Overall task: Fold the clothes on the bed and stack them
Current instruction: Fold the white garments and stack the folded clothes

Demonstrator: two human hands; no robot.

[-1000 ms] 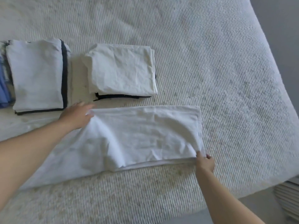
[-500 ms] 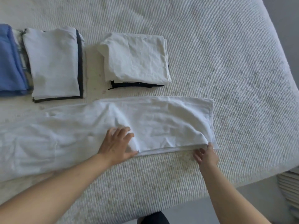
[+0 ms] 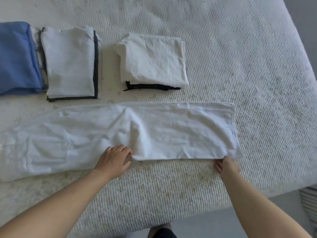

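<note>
Both hands grip the near edge of white trousers [image 3: 154, 133] across mid-frame on the bed [image 3: 240, 66], left hand [image 3: 114, 160] pinching, right hand [image 3: 226, 164] clasping the corner; keeping edges aligned should fold them cleanly.

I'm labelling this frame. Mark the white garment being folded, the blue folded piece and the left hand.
white garment [image 3: 180, 133]: head view, on its doubled-over right half.
blue folded piece [image 3: 16, 59]: head view, middle of its top face.
left hand [image 3: 113, 159]: head view, back of the hand.
</note>
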